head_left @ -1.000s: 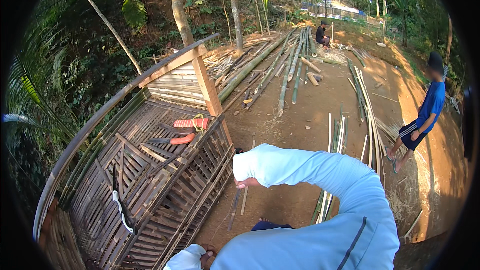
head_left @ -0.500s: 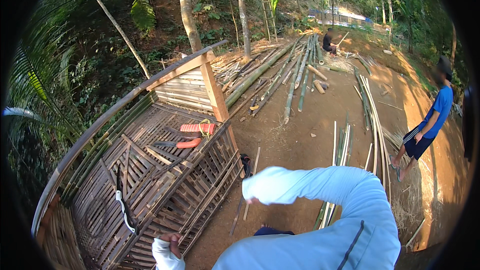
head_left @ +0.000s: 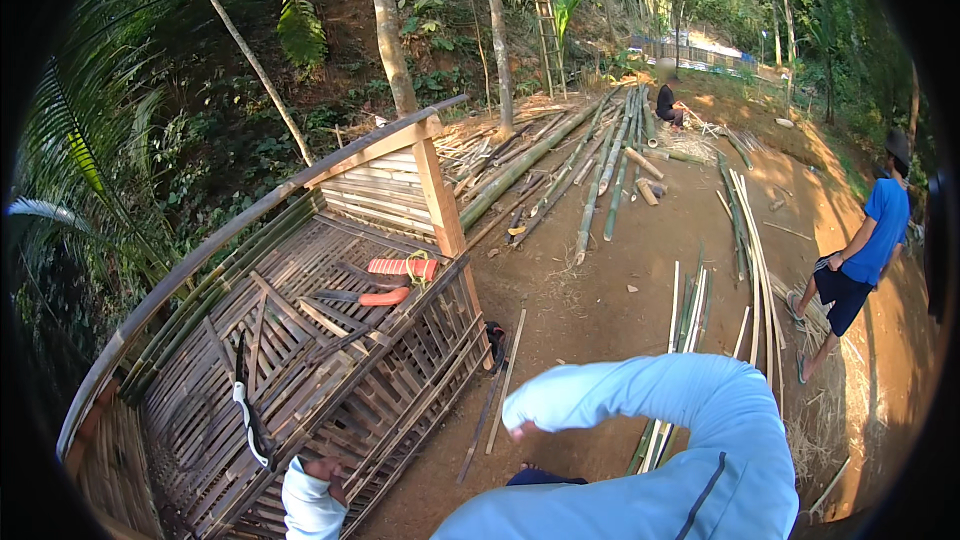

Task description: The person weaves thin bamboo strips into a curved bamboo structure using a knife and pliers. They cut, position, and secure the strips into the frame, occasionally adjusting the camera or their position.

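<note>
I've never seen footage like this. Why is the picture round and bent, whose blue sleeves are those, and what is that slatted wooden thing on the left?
This is one picture from a wide-angle camera worn on a person's head, looking down; the lens bends straight edges near the rim. No machine is here, only a person's two bare hands in pale blue sleeves. The left hand rests on the lower edge of a bamboo lattice frame, fingers on a slat. The right hand hangs above the dirt, mostly hidden by its cuff, so whether it holds anything cannot be told. On the frame lie an orange-handled saw, a striped orange sheath and a dark knife with a white handle. Bamboo poles lie on the ground. A person in a blue shirt walks on the right; another sits far off.
</note>
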